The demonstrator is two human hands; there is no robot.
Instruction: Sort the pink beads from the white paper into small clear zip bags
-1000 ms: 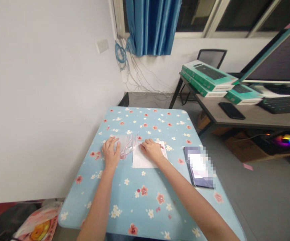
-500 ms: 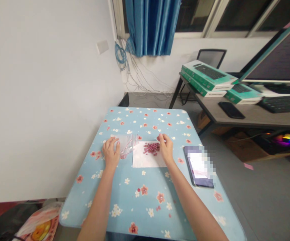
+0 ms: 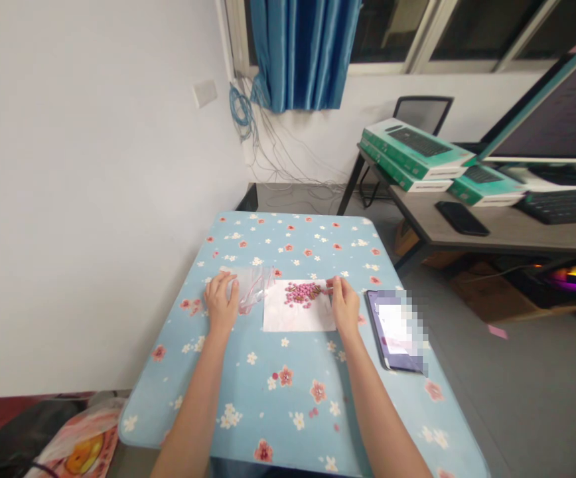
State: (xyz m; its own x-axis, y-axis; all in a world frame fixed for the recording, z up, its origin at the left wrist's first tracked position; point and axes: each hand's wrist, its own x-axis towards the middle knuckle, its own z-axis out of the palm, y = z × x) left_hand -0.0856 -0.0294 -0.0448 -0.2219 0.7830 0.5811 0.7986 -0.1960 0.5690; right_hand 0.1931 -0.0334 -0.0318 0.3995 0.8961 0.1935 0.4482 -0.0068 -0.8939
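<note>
My left hand rests with its fingers spread on the left end of a clear zip bag, which lies flat with reddish lines near its right side. To the right of the bag is a white sheet of paper. On its upper part sits a small heap of pink and brown bean-like pieces, loosely spread. Over the paper's right edge, beside the heap, is my right hand, thumb and fingertips drawn together. Whatever lies between those fingertips is too small to make out.
A blue flowered table carries all this. A phone lies near its right edge. Beyond stands a desk with green keyboard boxes, a black phone and a monitor. The wall borders the left side.
My right hand has moved from over the paper to its right edge, uncovering the heap of pieces, then come slightly down and right. My left hand stays on the bag.
</note>
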